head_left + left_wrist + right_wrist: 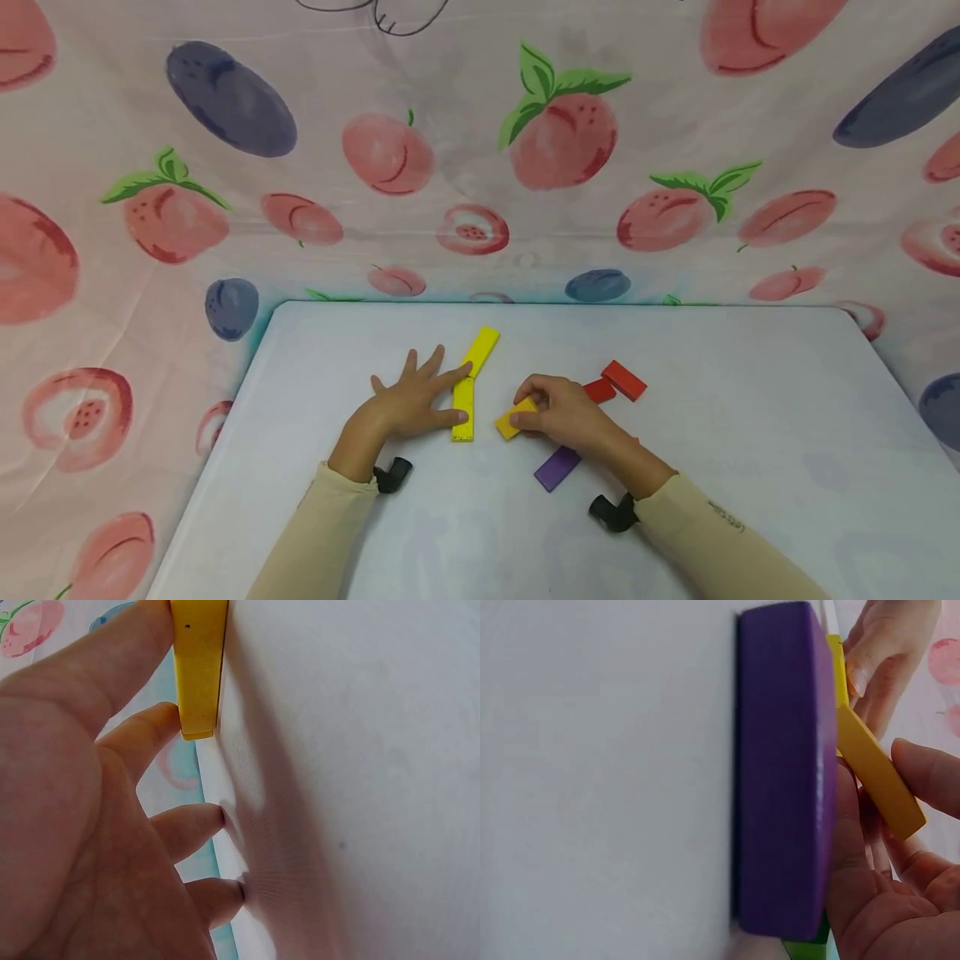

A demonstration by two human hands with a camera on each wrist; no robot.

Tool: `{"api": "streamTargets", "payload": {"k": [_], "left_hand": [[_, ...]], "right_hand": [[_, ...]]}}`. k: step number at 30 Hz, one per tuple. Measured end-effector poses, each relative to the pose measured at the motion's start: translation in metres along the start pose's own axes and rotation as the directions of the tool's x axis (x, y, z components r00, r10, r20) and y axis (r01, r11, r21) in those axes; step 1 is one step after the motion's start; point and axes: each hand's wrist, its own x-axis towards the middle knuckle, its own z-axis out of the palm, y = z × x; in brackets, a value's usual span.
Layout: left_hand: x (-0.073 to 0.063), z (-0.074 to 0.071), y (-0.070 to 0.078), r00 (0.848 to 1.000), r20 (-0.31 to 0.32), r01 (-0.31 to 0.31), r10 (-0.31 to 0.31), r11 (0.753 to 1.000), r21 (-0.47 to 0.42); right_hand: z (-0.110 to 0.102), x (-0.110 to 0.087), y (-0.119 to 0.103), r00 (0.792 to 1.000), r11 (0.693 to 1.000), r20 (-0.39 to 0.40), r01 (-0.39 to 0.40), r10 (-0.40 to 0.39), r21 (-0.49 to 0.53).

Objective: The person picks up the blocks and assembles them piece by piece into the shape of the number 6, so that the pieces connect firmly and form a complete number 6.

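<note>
Two yellow domino-like blocks lie end to end at an angle on the white table, the upper block (484, 348) leaning right and the lower block (463, 398) standing straight along my view. My left hand (408, 404) spreads its fingers beside them, thumb on the lower block and index fingertip near their joint. In the left wrist view, the thumb and a finger touch the side of a yellow block (199, 671). Between thumb and fingers, my right hand (566, 414) pinches an orange-yellow block (513, 417), just right of the yellow pair; the right wrist view shows this orange-yellow block (881, 776) tilted.
A purple block (557, 469) lies below my right hand. Two red blocks, one (624, 380) whole in view and one (598, 391) partly covered, lie beyond it. A bit of green block (810, 950) shows in the right wrist view. Patterned cloth (472, 167) hangs behind the table (750, 500).
</note>
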Motion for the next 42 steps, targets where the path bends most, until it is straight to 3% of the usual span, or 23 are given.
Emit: {"api": "streamTargets", "payload": {"k": [13, 26, 33, 42], "left_hand": [[0.001, 0.003, -0.001, 1.000, 0.008, 0.006, -0.006, 1.000, -0.010], [0.002, 0.003, -0.002, 1.000, 0.000, -0.004, 0.004, 1.000, -0.007], [0.002, 0.002, -0.001, 1.000, 0.002, -0.011, 0.011, 1.000, -0.007], [0.002, 0.001, -0.001, 1.000, 0.003, -0.004, 0.004, 1.000, -0.004]], "right_hand": [[0.005, 0.000, 0.000, 0.996, 0.993, 0.086, 0.024, -0.034, 0.114], [0.008, 0.001, -0.001, 0.988, 0.995, 0.116, 0.097, -0.101, 0.039], [0.011, 0.003, -0.001, 0.991, 0.996, 0.099, 0.083, -0.086, 0.036], [0.014, 0.003, -0.002, 0.994, 0.998, 0.101, 0.038, -0.032, -0.056]]}}
